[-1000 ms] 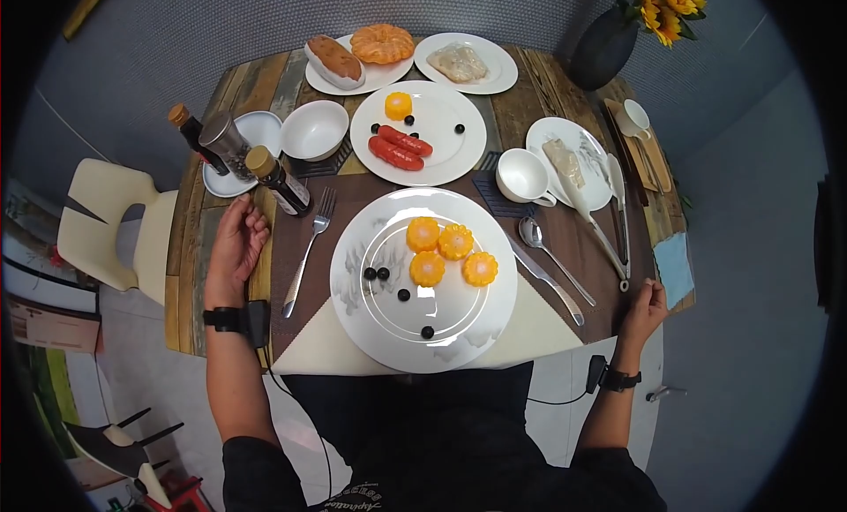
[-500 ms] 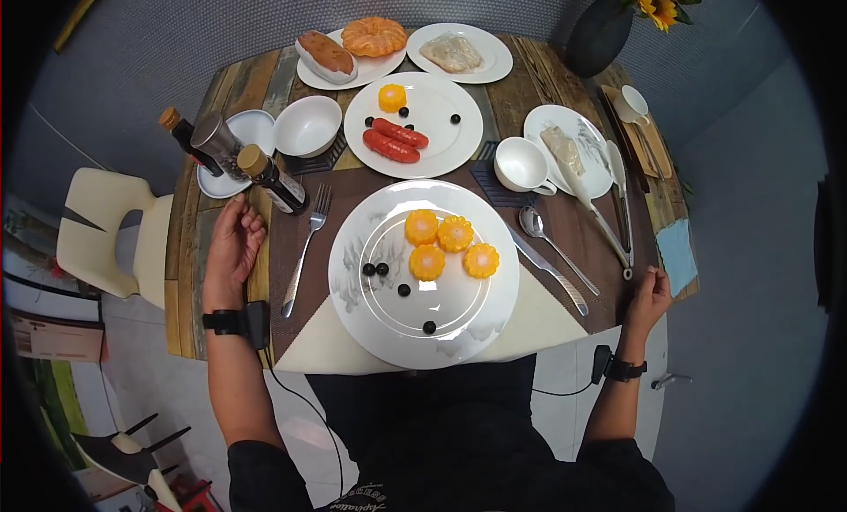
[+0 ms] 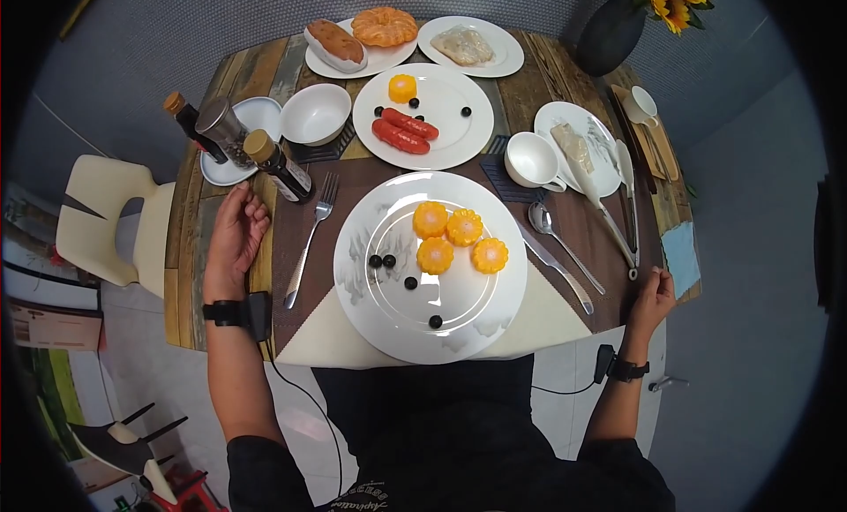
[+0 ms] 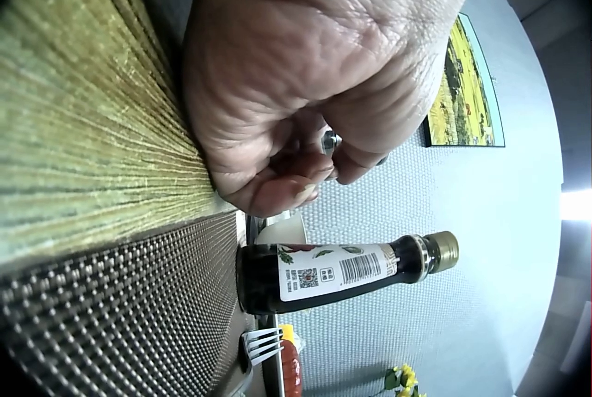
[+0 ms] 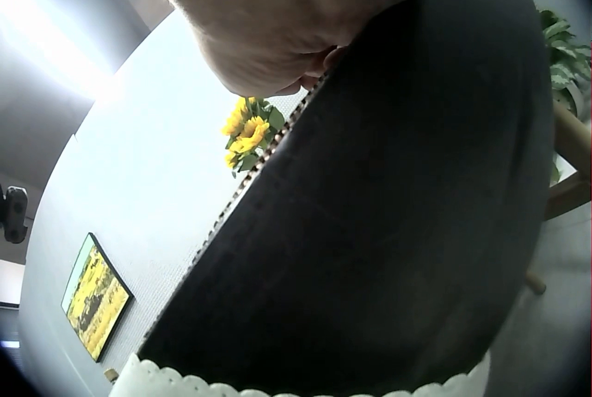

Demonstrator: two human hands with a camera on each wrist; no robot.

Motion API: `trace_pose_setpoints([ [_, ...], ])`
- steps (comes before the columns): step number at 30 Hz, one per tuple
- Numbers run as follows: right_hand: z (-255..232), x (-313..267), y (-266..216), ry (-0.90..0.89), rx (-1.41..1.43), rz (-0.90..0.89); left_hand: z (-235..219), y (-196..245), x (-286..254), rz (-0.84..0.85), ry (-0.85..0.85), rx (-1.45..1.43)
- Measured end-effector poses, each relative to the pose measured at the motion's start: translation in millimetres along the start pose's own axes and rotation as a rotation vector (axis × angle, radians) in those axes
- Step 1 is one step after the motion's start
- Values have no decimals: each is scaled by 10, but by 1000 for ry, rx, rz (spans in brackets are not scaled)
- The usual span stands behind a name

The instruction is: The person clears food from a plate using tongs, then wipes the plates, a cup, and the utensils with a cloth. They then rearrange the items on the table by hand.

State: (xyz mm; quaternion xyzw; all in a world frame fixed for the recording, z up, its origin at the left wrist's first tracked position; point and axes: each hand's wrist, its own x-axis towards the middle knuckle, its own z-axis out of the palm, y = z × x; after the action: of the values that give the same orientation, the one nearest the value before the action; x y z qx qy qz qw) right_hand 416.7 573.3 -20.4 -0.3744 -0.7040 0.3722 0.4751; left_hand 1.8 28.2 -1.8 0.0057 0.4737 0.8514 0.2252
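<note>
My left hand (image 3: 238, 236) rests on the wooden table left of the fork (image 3: 312, 240), fingers loosely curled around nothing. Just beyond it stands a dark sauce bottle (image 3: 279, 166), also upright beside the hand (image 4: 305, 83) in the left wrist view. At the table's right edge lies my right hand (image 3: 651, 302), loosely curled and empty, near the tongs' end and a blue cloth (image 3: 680, 259). Between the hands, a large plate (image 3: 362, 313) bears several yellow corn pieces (image 3: 435, 256) and several black balls (image 3: 410, 283). A knife (image 3: 556, 271) and spoon (image 3: 566, 248) lie right of it.
Behind is a plate (image 3: 470, 146) with two red sausages (image 3: 401, 136). Around it stand a white bowl (image 3: 315, 115), a cup (image 3: 533, 161), bread (image 3: 336, 44) on a plate, and a plate with tongs (image 3: 600, 212). A dark vase (image 3: 610, 41) stands at the back right.
The head view has shifted slightly, so the table appears a little moved. Both hands stay where they were, and the dishes and food keep their places.
</note>
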Motion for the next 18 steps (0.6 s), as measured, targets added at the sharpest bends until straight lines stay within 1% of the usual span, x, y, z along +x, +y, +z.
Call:
trace_pose_setpoints([
  [3, -4, 0, 1, 17, -13, 4, -1, -4, 12, -5, 3, 4],
  [5, 40, -10, -23, 36, -38, -116, -27, -14, 23, 0, -10, -13],
  [9, 41, -25, -60, 63, -55, -114, -20, -16, 29, -6, -13, -16],
  [11, 37, -22, -61, 46, -19, -67, -19, -12, 17, 3, -1, -8],
  [12, 57, -35, -118, 49, -43, -64, -45, -19, 25, 0, -3, -15],
  [15, 44, -32, -95, 32, -33, -42, -56, -21, 27, 0, -4, -16],
  [18, 66, -34, -99, 36, -21, -74, -48, -19, 25, -3, -4, -11],
])
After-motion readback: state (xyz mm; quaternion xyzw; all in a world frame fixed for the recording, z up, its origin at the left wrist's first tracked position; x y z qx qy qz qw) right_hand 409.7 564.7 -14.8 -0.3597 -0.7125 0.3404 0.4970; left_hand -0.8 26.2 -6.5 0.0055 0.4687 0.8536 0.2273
